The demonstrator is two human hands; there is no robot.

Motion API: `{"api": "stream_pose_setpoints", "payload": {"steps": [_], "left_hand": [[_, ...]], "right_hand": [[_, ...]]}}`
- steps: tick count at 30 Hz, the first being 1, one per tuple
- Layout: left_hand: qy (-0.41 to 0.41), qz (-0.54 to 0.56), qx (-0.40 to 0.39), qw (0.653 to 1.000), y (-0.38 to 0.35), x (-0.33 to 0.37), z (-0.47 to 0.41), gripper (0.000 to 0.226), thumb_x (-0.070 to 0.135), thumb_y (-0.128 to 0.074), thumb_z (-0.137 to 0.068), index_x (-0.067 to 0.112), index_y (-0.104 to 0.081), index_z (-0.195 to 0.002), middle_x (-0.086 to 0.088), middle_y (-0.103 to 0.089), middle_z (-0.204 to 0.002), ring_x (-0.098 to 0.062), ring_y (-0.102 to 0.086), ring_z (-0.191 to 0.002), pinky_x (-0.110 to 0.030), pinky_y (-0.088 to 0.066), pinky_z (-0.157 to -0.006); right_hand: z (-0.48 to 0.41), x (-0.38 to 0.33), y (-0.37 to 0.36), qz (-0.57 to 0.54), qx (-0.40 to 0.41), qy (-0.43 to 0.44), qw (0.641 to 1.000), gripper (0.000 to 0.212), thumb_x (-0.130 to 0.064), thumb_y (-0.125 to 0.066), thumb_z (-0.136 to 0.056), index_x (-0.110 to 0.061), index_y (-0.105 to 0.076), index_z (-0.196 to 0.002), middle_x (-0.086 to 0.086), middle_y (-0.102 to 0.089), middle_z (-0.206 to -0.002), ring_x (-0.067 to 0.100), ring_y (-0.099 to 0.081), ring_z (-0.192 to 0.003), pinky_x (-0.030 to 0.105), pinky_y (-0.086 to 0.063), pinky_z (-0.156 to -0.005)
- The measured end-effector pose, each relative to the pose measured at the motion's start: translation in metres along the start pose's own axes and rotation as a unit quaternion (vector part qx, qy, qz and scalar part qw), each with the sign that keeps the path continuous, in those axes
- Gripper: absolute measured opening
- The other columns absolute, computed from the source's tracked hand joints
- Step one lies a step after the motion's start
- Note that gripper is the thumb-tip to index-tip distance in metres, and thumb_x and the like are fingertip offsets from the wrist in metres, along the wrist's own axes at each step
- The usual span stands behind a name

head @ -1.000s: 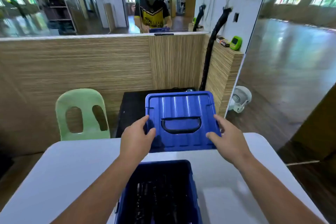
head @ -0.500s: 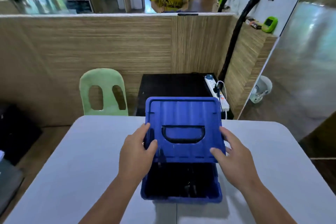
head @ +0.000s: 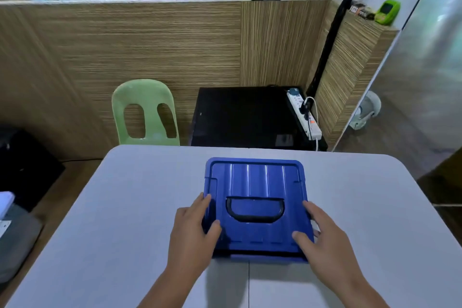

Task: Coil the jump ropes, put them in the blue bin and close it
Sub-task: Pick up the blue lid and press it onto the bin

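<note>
While atop the blue bin, lid in left hand and right hand.

One lid, two hands, one chair.

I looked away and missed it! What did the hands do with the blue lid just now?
The lid came toward the person and down onto the blue bin, so it now covers the opening that was showing before. The left hand and right hand kept gripping its two sides all along; nothing was let go. The bin stayed on the table.
</note>
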State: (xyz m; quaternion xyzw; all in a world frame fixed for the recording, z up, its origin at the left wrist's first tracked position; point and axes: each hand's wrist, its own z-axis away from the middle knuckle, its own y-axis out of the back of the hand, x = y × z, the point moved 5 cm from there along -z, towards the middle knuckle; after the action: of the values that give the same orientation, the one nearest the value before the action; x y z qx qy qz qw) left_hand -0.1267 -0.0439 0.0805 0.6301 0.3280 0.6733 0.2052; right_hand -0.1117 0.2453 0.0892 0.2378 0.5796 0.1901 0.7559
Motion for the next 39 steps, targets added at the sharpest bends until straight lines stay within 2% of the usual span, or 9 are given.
{"api": "stream_pose_setpoints", "payload": {"steps": [3,7,11,15,18,21,25,28,39], "left_hand": [[0.011,-0.005,-0.001,1.0,-0.002,-0.002,0.001,0.063,0.025,-0.066,-0.095,0.035,-0.043,-0.153,0.024,-0.045,-0.106,-0.006,-0.045,-0.115,-0.019,-0.037,-0.078],[0.005,-0.02,-0.012,1.0,-0.006,-0.005,0.0,0.056,0.023,-0.064,-0.095,0.033,-0.048,-0.148,0.029,-0.04,-0.1,-0.004,-0.041,-0.113,-0.021,-0.038,-0.077],[0.012,-0.032,-0.022,0.999,-0.012,-0.012,-0.001,0.058,0.025,-0.065,-0.095,0.031,-0.047,-0.149,0.021,-0.055,-0.125,-0.005,-0.04,-0.125,-0.022,-0.045,-0.085],[-0.008,-0.071,-0.021,0.997,-0.014,-0.017,-0.002,0.054,0.029,-0.063,-0.096,0.029,-0.049,-0.148,0.018,-0.05,-0.15,-0.005,-0.036,-0.13,-0.024,-0.048,-0.092],[-0.022,-0.106,-0.019,0.994,-0.016,-0.02,-0.001,0.051,0.034,-0.06,-0.099,0.028,-0.051,-0.149,0.022,-0.04,-0.157,-0.006,-0.033,-0.135,-0.023,-0.047,-0.098],[-0.023,-0.118,-0.015,0.993,-0.017,-0.023,0.0,0.053,0.037,-0.057,-0.1,0.028,-0.048,-0.151,0.021,-0.037,-0.16,-0.006,-0.03,-0.138,-0.024,-0.046,-0.102],[-0.029,-0.126,-0.009,0.992,-0.017,-0.028,0.002,0.054,0.038,-0.057,-0.1,0.028,-0.048,-0.152,0.021,-0.037,-0.16,-0.006,-0.029,-0.14,-0.024,-0.045,-0.104],[-0.027,-0.126,-0.007,0.992,-0.018,-0.034,0.003,0.055,0.038,-0.058,-0.099,0.028,-0.047,-0.153,0.021,-0.036,-0.16,-0.005,-0.03,-0.14,-0.026,-0.047,-0.105],[-0.056,-0.13,-0.014,0.99,-0.029,-0.038,0.0,0.055,0.043,-0.056,-0.1,0.03,-0.047,-0.153,0.025,-0.035,-0.16,-0.004,-0.031,-0.135,-0.03,-0.047,-0.106]], "right_hand": [[0.001,0.002,-0.001,0.008,-0.01,-0.004,1.0,0.071,-0.025,-0.069,-0.089,-0.034,-0.042,-0.153,-0.017,-0.05,-0.151,0.01,-0.05,-0.139,0.043,-0.042,-0.117],[0.0,-0.006,-0.004,0.046,-0.022,0.007,0.999,0.069,-0.024,-0.068,-0.091,-0.03,-0.042,-0.154,-0.015,-0.047,-0.153,0.009,-0.045,-0.141,0.037,-0.037,-0.12],[-0.004,-0.009,-0.008,0.082,-0.036,0.01,0.996,0.066,-0.019,-0.067,-0.093,-0.022,-0.042,-0.155,-0.012,-0.049,-0.15,0.007,-0.047,-0.136,0.015,-0.03,-0.108],[-0.007,-0.006,-0.011,0.11,-0.048,0.02,0.993,0.057,-0.018,-0.064,-0.095,-0.018,-0.048,-0.15,-0.017,-0.052,-0.13,-0.001,-0.045,-0.108,0.004,-0.033,-0.088],[-0.009,-0.003,-0.014,0.138,-0.056,0.024,0.989,0.056,-0.02,-0.063,-0.097,-0.016,-0.047,-0.151,-0.008,-0.052,-0.141,0.01,-0.042,-0.121,0.0,-0.029,-0.095],[-0.01,0.003,-0.018,0.166,-0.063,0.034,0.984,0.067,-0.031,-0.062,-0.098,-0.017,-0.034,-0.158,-0.006,-0.033,-0.162,0.012,-0.023,-0.148,0.014,-0.02,-0.113],[-0.012,0.01,-0.022,0.211,-0.063,0.07,0.973,0.066,-0.04,-0.058,-0.097,-0.02,-0.038,-0.157,-0.013,-0.023,-0.166,0.01,-0.02,-0.145,0.021,-0.03,-0.116],[-0.012,0.012,-0.023,0.227,-0.061,0.076,0.969,0.068,-0.044,-0.055,-0.099,-0.019,-0.034,-0.159,-0.011,-0.014,-0.169,0.01,-0.014,-0.149,0.021,-0.029,-0.118],[-0.014,0.016,-0.019,0.27,-0.028,0.079,0.959,0.065,-0.049,-0.05,-0.099,-0.022,-0.037,-0.157,-0.011,-0.014,-0.17,0.012,-0.013,-0.15,0.026,-0.032,-0.118]]}}
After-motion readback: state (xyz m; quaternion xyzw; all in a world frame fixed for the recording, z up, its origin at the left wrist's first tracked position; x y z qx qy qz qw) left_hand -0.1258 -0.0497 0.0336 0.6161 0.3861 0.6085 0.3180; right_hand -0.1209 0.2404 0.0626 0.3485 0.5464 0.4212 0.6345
